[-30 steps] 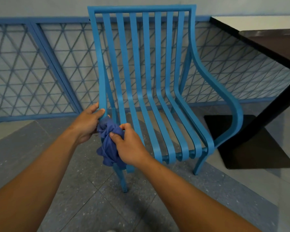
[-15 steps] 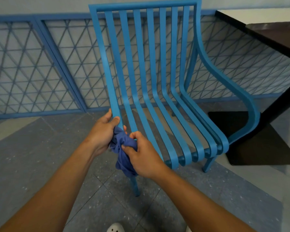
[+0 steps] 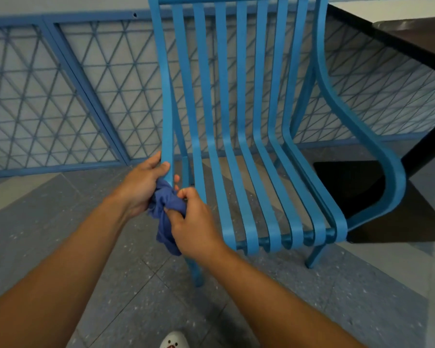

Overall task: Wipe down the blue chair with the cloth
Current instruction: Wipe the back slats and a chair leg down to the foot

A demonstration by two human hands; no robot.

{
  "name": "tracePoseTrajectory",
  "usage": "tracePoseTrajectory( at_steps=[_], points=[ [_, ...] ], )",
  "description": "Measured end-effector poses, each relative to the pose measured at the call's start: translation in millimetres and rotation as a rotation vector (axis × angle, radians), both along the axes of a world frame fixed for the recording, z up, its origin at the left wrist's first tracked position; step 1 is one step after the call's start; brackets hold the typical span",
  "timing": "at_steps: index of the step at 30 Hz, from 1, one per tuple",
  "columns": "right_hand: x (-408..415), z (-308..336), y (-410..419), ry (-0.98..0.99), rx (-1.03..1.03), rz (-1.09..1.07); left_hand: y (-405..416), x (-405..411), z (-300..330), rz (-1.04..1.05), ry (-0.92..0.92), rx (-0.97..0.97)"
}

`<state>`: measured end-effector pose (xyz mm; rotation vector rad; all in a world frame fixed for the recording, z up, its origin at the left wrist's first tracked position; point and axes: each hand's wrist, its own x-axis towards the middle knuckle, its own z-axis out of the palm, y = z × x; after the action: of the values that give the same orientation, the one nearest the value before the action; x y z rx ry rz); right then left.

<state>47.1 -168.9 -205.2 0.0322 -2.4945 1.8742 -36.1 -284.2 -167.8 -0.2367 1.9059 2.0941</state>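
Item: blue chair [image 3: 226, 121], slatted, standing on the grey tiled floor [image 3: 111, 285] straight ahead of me, its back towards a lattice fence [image 3: 60, 96].

Cloth [image 3: 167, 207]: dark blue, bunched, pressed against the lower end of the chair's outer left slat, a tail of it hanging down.

My left hand [image 3: 141, 187]: fingers curled round that same slat, thumb over the front, cloth just under the palm. My right hand [image 3: 194, 222]: fingers pinching the bunched cloth from the right side.

Progress, as I judge it: early. The cloth sits on one slat only; no slat shows a wet or wiped mark that I can tell. Left to do, by my reckoning: the other back slats, the seat, the top rail, the right armrest [image 3: 362, 136], the legs.

Surroundings: dark bench [image 3: 412, 38] at the upper right, its black base plate [image 3: 399, 222] on the floor just beside the armrest. A white shoe [image 3: 173, 341] at the bottom edge.

In the way: the bench and base crowd the chair's right side; narrow gaps between slats look awkward for a bunched cloth.
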Motion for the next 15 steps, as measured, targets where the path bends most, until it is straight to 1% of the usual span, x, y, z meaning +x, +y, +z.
tracePoseTrajectory(
  at_steps=[4, 7, 8, 11, 15],
  points=[
    [-33, 2, -7, -0.024, 0.005, 0.010, -5, -29, 6, 0.007, -0.017, -0.033],
    [-55, 0, 0, -0.045, -0.026, -0.096, -21, -45, 5, -0.020, -0.022, -0.085],
    [-60, -1, 6, -0.050, -0.015, -0.088, -26, -48, 5, -0.047, -0.021, -0.109],
    [-59, 0, 20, -0.038, 0.116, 0.064, -28, -48, 9, -0.089, -0.022, -0.150],
    [-55, 3, 32, 0.041, 0.098, -0.001, -24, -29, 9, -0.017, 0.009, -0.193]
  ],
)
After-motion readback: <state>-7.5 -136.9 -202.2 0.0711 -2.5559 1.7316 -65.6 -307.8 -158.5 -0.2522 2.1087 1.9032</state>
